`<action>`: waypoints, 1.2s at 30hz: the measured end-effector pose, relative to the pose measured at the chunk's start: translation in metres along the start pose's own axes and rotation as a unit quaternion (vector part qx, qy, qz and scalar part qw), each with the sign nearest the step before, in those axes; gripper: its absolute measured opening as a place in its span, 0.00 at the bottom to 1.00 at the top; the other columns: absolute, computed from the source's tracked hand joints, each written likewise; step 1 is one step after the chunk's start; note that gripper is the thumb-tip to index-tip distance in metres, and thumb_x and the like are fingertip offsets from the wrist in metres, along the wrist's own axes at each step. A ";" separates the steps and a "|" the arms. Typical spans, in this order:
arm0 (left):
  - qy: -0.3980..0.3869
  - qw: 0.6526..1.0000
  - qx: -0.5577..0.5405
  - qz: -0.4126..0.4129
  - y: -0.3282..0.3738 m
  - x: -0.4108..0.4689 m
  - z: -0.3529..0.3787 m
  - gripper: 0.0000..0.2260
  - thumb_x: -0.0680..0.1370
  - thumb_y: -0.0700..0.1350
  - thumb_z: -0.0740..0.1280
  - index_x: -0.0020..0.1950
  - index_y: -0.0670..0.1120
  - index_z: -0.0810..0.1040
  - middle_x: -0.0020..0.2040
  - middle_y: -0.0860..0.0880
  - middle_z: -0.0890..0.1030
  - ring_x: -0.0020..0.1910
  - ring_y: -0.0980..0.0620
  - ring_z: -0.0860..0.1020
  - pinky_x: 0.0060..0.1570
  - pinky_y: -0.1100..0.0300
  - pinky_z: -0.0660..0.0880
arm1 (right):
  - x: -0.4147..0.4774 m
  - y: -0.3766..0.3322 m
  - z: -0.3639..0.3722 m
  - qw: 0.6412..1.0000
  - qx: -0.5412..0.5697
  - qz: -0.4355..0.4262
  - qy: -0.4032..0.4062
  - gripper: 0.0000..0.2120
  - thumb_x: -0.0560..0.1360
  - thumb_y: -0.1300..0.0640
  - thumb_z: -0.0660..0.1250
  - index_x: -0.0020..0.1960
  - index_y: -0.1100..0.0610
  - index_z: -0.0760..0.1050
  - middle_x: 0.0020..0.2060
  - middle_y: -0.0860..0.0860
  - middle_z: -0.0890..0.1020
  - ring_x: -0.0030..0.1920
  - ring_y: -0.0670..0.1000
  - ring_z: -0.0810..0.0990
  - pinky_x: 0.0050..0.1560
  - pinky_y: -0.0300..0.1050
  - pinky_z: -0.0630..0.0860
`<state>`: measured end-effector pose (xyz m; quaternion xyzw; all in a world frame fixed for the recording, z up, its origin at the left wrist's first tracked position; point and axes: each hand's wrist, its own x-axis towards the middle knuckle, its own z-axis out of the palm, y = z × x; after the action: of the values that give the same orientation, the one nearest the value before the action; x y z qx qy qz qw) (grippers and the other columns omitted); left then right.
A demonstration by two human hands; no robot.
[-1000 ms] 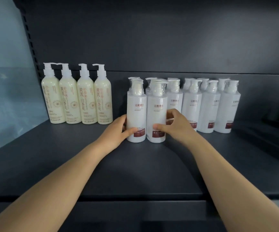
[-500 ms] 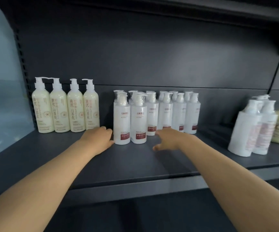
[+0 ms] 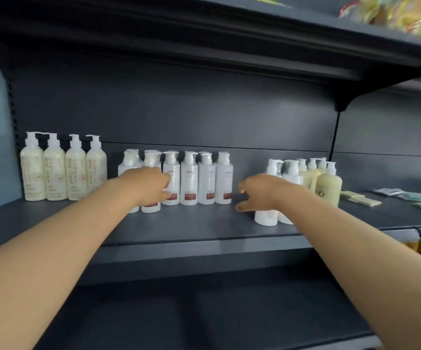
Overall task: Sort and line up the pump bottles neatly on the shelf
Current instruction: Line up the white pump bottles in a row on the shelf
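Note:
Four tall cream pump bottles (image 3: 63,170) stand in a row at the shelf's left. Beside them is a block of white pump bottles with red labels (image 3: 205,180), two of them (image 3: 150,208) standing forward of the rest. My left hand (image 3: 151,185) is in front of those two, fingers spread toward them, gripping nothing. Further right stand two white bottles (image 3: 266,218) near the edge, with yellowish pump bottles (image 3: 328,185) behind. My right hand (image 3: 260,192) hovers open just left of that group, partly covering the white ones.
The dark shelf board (image 3: 204,226) has a bare gap between the two white groups. Flat sachets (image 3: 360,198) lie at the far right. An upper shelf (image 3: 255,34) hangs overhead with bright packets (image 3: 393,13) on it. A lower shelf (image 3: 179,311) is below.
Both hands let go of the two front white bottles. The view swung right and up. My right hand travelled right to the other white group; my left hand rose in front of the front bottles.

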<state>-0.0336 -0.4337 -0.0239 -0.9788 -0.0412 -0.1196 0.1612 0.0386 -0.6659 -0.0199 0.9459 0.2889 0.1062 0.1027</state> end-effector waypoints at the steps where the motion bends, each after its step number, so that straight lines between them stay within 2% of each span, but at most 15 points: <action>1: 0.007 1.000 -0.010 -0.002 0.018 0.000 -0.007 0.15 0.80 0.54 0.56 0.61 0.47 0.72 0.58 0.48 0.74 0.51 0.49 0.72 0.48 0.55 0.71 | -0.010 0.015 0.001 1.000 -0.002 0.004 0.002 0.22 0.75 0.44 0.62 0.62 0.57 0.72 0.58 0.54 0.76 0.57 0.56 0.75 0.54 0.49 0.74; 7: 0.027 0.999 -0.019 -0.002 0.112 -0.006 -0.037 0.14 0.80 0.51 0.54 0.58 0.46 0.74 0.58 0.47 0.75 0.56 0.46 0.73 0.48 0.54 0.71 | -0.066 0.093 0.012 1.000 -0.024 0.012 -0.001 0.21 0.76 0.43 0.61 0.63 0.55 0.72 0.58 0.51 0.77 0.57 0.53 0.75 0.50 0.45 0.71; 11: 0.011 1.000 -0.011 0.006 0.156 -0.001 -0.057 0.14 0.80 0.50 0.53 0.59 0.46 0.73 0.59 0.47 0.75 0.57 0.47 0.73 0.53 0.51 0.73 | -0.078 0.139 0.015 1.000 -0.015 0.026 0.003 0.22 0.75 0.42 0.61 0.62 0.55 0.73 0.55 0.52 0.78 0.56 0.54 0.75 0.53 0.47 0.73; 15: 0.028 0.999 -0.018 0.001 0.184 0.023 -0.067 0.14 0.80 0.51 0.54 0.58 0.46 0.74 0.58 0.47 0.75 0.57 0.46 0.74 0.49 0.53 0.72 | -0.073 0.175 0.017 0.999 0.012 0.039 0.014 0.19 0.76 0.44 0.61 0.60 0.56 0.73 0.54 0.52 0.77 0.54 0.53 0.75 0.46 0.44 0.69; 17: 0.037 0.999 -0.016 -0.007 0.194 0.037 -0.070 0.14 0.80 0.51 0.55 0.59 0.45 0.74 0.59 0.47 0.75 0.57 0.46 0.73 0.48 0.53 0.72 | -0.065 0.189 0.020 0.999 0.024 0.046 0.015 0.19 0.76 0.45 0.61 0.61 0.55 0.73 0.54 0.52 0.78 0.53 0.53 0.74 0.46 0.44 0.67; 22: 0.073 0.997 -0.003 -0.005 0.199 0.078 -0.066 0.16 0.80 0.52 0.55 0.59 0.44 0.74 0.58 0.47 0.76 0.55 0.46 0.75 0.44 0.54 0.71 | -0.033 0.217 0.030 0.997 0.047 0.048 0.032 0.22 0.76 0.43 0.60 0.65 0.53 0.71 0.58 0.52 0.78 0.59 0.53 0.74 0.48 0.44 0.68; 27: 0.054 0.998 -0.012 0.006 0.194 0.119 -0.050 0.18 0.79 0.56 0.55 0.61 0.47 0.73 0.59 0.50 0.73 0.56 0.50 0.74 0.48 0.55 0.72 | 0.015 0.233 0.042 0.998 0.057 0.039 0.014 0.23 0.75 0.40 0.60 0.63 0.53 0.71 0.52 0.50 0.78 0.56 0.52 0.75 0.51 0.47 0.73; 32: 0.084 0.996 -0.028 0.017 0.190 0.148 -0.037 0.20 0.79 0.60 0.53 0.61 0.49 0.71 0.59 0.53 0.73 0.57 0.52 0.72 0.47 0.58 0.70 | 0.054 0.241 0.051 0.992 0.123 0.010 0.039 0.29 0.72 0.34 0.60 0.66 0.51 0.69 0.60 0.48 0.76 0.58 0.51 0.75 0.55 0.47 0.74; 36: 0.087 0.994 -0.068 0.017 0.194 0.166 -0.022 0.21 0.78 0.62 0.53 0.61 0.49 0.70 0.59 0.53 0.73 0.58 0.54 0.71 0.50 0.57 0.71 | 0.080 0.241 0.071 0.982 0.183 -0.012 0.048 0.30 0.70 0.34 0.62 0.64 0.53 0.70 0.58 0.48 0.77 0.56 0.50 0.75 0.55 0.45 0.72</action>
<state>0.1449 -0.6172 -0.0221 -0.9739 -0.0017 -0.2045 0.0989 0.2481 -0.8254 -0.0150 0.9389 0.3197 0.0954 -0.0846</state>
